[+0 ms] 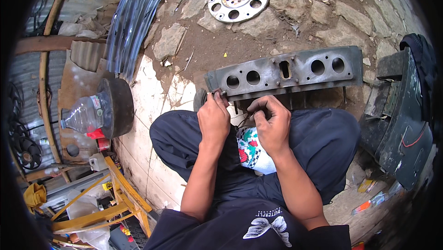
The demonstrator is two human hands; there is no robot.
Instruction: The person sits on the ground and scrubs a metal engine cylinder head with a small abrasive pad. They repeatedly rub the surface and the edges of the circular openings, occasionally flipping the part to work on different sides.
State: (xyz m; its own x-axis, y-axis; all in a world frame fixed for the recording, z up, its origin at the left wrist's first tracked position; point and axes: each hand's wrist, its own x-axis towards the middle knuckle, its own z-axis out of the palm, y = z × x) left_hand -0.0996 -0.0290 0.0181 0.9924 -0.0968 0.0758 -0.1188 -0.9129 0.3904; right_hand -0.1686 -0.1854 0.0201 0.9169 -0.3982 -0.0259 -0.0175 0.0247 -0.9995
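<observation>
A long grey metal engine part [301,71], with round holes and a central slot, sits in front of my knees. My left hand [213,121] is at its near left corner, thumb and fingers pinched beside a small metal stud [224,93]. Whatever those fingers hold, if anything, is hidden. Just off the part's near edge, my right hand [273,123] is curled, its fingertips dark with grime; I cannot make out what is in it. Between my legs shows white patterned fabric [249,151] with red and green flowers.
A round metal plate with holes [246,2] lies on the stony ground beyond. Left are a blue corrugated sheet [134,19], a clear plastic bottle [83,115] by a black round container [122,107], and a yellow wooden frame [121,190]. A dark seat-like object [401,125] stands right.
</observation>
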